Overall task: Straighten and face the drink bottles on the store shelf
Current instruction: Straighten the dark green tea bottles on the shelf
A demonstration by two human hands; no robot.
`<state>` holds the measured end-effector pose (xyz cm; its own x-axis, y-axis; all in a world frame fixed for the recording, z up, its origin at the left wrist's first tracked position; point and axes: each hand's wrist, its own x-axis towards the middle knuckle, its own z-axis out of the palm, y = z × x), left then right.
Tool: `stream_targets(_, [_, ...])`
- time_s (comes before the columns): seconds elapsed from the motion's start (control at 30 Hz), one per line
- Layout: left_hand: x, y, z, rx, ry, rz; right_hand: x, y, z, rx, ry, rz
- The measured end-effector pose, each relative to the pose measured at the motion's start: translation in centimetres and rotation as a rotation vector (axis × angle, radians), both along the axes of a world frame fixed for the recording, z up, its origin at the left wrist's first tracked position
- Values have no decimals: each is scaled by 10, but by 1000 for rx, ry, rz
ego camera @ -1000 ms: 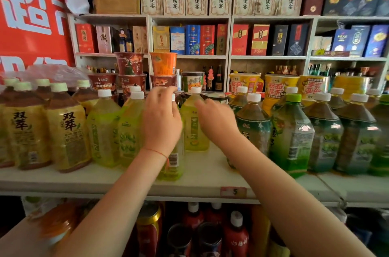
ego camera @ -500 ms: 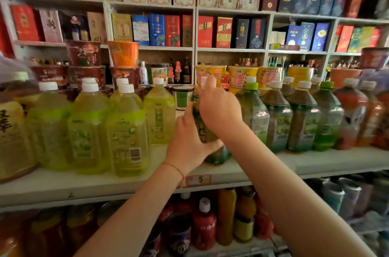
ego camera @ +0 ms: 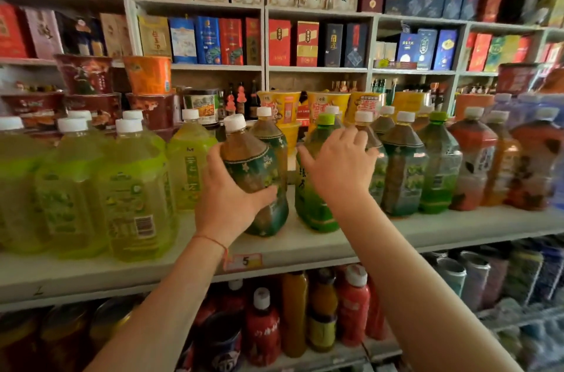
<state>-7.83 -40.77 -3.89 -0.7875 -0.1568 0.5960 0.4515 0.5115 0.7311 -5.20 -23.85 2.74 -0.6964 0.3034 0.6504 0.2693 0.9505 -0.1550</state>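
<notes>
I am midway through facing the tea section at the centre of the frame; my left hand [ego camera: 227,204] grips the dark tea bottle [ego camera: 254,179], thumb across its green label and fingers curled round its left flank, and the bottle leans with its white cap tipped toward the upper left while its base sits near the front edge of the shelf [ego camera: 305,249]; my right hand [ego camera: 338,167] is spread with fingers straight, holding nothing, its palm against or just in front of the green-capped bottle [ego camera: 314,197] immediately to the right; whether it actually touches I cannot tell. I judge the step in hand to be setting the dark bottle upright with its label turned outward; the next move calls for bringing it vertical, rotating it so the label fronts the aisle, and nudging the green-capped neighbour into line with the row of tea bottles [ego camera: 406,170] at centre right. Compared with half a second ago, the right hand has let go of the dark bottle's neck and moved rightward to the next bottle; the left hand has stayed on the dark bottle, which is now plainly visible and tilted; the yellow-green bottles [ego camera: 134,188] at left keep their places; the view has swung slightly right.
</notes>
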Motion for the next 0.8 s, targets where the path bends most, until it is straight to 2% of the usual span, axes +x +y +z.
stream_targets(0.1, [-1, 11, 8, -106, -48, 86, -9, 3, -8, 41, 37, 85])
stream_targets(0.27, [-3, 23, 6, -117, -63, 185, -11, 16, -21, -152, 25, 423])
stream_targets(0.43, [6, 29, 0, -92, -48, 231, -7, 43, -24, -307, 53, 632])
stream_targets(0.57, [11, 45, -2, -142, -63, 361, 13, 68, -20, -513, 101, 887])
stream_targets(0.7, [17, 73, 1, -166, -170, 432, 24, 112, -4, -784, 201, 1148])
stream_targets(0.73, [21, 84, 2, -167, -130, 473, 25, 126, 1, -871, 208, 1179])
stream_targets(0.8, [34, 116, 7, -176, 177, 507, 25, 156, 7, -1022, 210, 1213])
